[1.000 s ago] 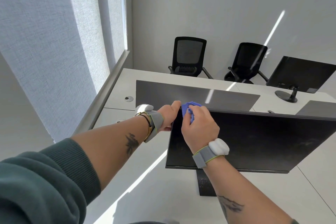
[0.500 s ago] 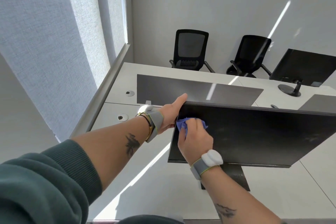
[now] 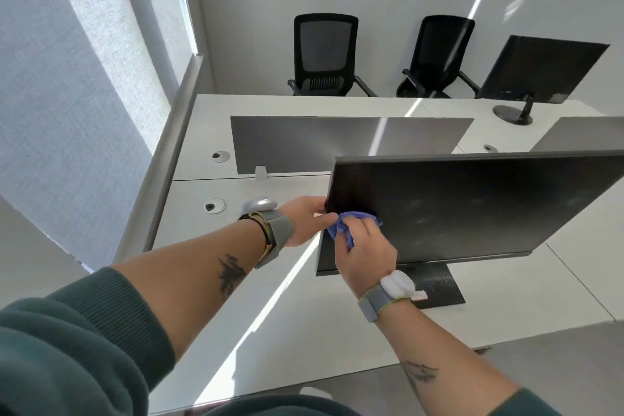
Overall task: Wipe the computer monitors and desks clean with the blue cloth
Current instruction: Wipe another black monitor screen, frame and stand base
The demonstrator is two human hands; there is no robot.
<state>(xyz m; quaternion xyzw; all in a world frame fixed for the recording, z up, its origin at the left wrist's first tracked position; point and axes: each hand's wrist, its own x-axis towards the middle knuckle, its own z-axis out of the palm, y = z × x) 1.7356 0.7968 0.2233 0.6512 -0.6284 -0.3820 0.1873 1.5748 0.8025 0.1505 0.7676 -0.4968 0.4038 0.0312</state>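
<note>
A black monitor stands on the white desk, its dark screen smudged and tilted back. My left hand grips the monitor's left edge, fingers behind the panel and thumb in front. My right hand holds the crumpled blue cloth and presses it against the lower left part of the screen. A second black monitor stands on the far desk at the right, its back towards me.
A grey divider panel runs between the near and far desks, with another at the right. Two black mesh chairs stand by the back wall. Cable grommets sit in the desks near the window.
My right hand has slid the cloth down the left side of the screen from the top corner. My left hand has moved down the monitor's left edge. The view has shifted.
</note>
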